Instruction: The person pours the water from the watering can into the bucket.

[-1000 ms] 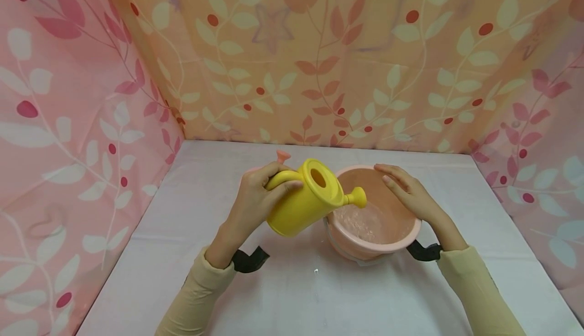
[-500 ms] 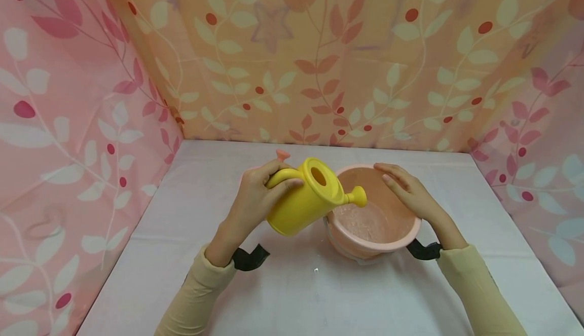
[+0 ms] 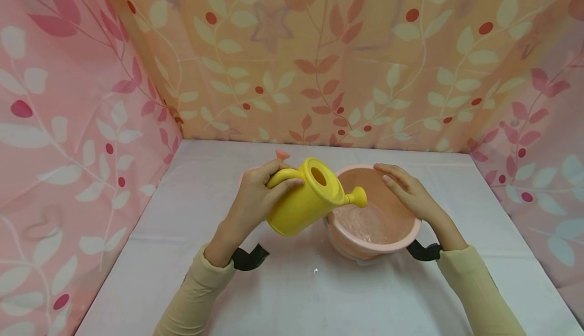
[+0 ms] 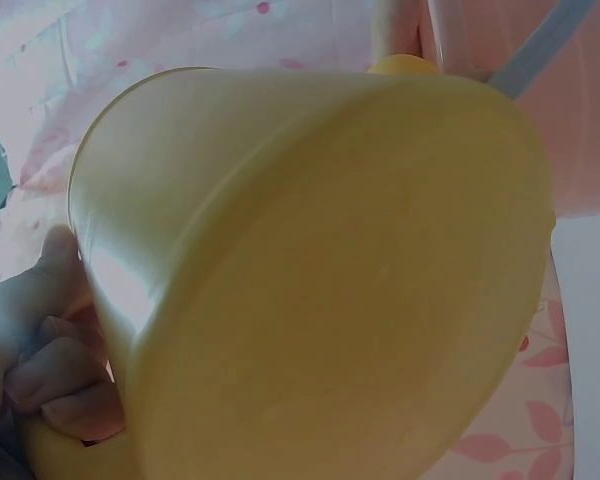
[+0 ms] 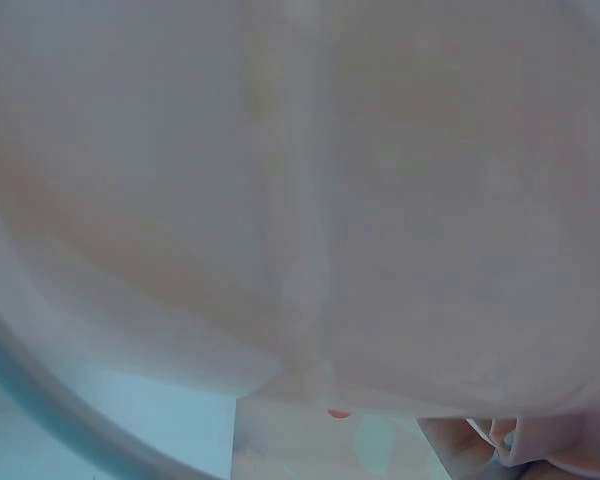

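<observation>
My left hand (image 3: 262, 194) grips the handle of a yellow watering can (image 3: 296, 209), held tilted to the right. Its spout ends in a round rose (image 3: 358, 197) over a pale pink bucket (image 3: 406, 239). Rippling water (image 3: 365, 224) shows inside the bucket. My right hand (image 3: 412, 194) holds the bucket's right rim, thumb on the inner side and fingers over the edge. The left wrist view is mostly filled by the can's round base (image 4: 360, 280), with curled fingers (image 4: 65, 385) at its handle. In the right wrist view the bucket wall (image 5: 450, 250) fills most of the picture.
Behind my left hand a pink flared spout head (image 3: 282, 154) sticks up, the rest of that object mostly hidden. A small wet drop (image 3: 316, 270) lies on the white tabletop (image 3: 365, 300). Flower-patterned cloth (image 3: 319, 47) walls in the back and both sides.
Both hands, the watering can and the bucket keep nearly the same positions. Only the ripples on the water inside the bucket differ.
</observation>
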`<move>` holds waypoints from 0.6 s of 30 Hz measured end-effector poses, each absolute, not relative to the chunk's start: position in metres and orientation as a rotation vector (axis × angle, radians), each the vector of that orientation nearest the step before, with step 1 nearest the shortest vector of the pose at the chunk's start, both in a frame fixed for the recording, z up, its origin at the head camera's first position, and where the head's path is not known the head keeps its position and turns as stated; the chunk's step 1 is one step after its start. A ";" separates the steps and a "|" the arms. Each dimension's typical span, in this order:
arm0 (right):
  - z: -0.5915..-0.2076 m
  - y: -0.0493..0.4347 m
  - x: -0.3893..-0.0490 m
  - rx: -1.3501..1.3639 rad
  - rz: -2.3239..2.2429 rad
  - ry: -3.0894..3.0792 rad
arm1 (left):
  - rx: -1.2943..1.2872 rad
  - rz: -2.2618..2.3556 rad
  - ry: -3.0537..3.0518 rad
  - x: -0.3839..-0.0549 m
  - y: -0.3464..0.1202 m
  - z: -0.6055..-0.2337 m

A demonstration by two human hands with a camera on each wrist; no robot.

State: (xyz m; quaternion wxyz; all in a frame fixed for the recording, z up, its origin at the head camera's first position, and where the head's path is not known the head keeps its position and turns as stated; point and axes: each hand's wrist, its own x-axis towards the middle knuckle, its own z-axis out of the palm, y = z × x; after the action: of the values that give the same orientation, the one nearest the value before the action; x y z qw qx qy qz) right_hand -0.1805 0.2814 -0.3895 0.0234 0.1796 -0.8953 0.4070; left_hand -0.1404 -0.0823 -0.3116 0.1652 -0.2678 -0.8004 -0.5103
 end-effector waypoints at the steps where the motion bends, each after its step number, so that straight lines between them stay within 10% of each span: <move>1: -0.389 0.281 -0.180 0.555 1.262 -2.771 | -0.760 -1.450 -2.282 -0.141 -0.082 -0.311; 18: -0.387 0.280 -0.179 0.548 1.255 -2.772 | -0.741 -1.453 -2.316 -0.142 -0.082 -0.311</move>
State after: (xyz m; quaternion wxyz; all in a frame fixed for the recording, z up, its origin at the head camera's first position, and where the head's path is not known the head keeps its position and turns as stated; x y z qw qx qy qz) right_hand -0.1789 0.2801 -0.3871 0.0249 0.1773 -0.8962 0.4059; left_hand -0.1416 -0.0823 -0.3114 0.1538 -0.2584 -0.8079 -0.5068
